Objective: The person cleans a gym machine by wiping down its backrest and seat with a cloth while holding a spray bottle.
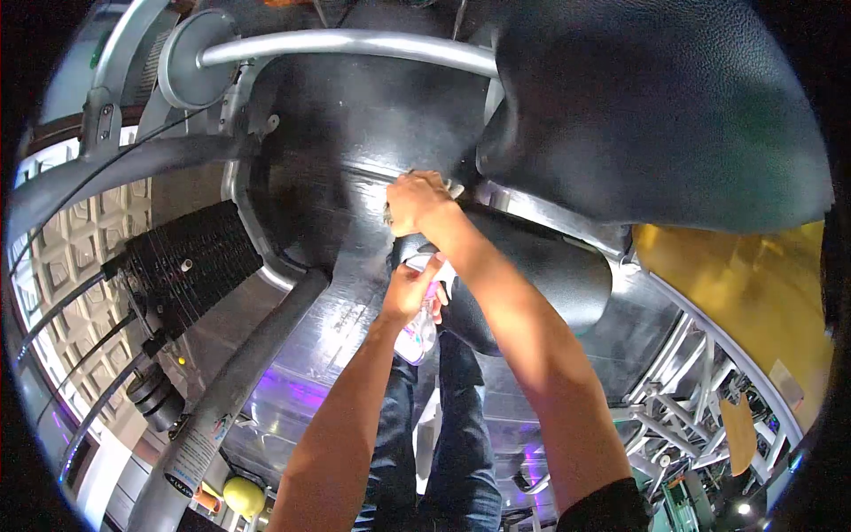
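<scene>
My left hand [406,293] is wrapped round a clear spray bottle [415,344] with a white head and some pink on it, low in front of my legs. Just above it, my right hand [417,202] is closed over a bunched cloth [387,216], whose edges poke out on both sides of the fingers. That hand is over the near end of a black padded roller [550,275]; whether the cloth touches the padding I cannot tell. Behind the hand is a dark, shiny surface [355,115] with light reflections.
A silver bar [355,41] crosses the top, beside a big black pad [656,106]. At left are a thick grey frame tube [239,381] and a black weight stack [191,266]. A yellow panel [736,293] and metal racks [683,412] are at right.
</scene>
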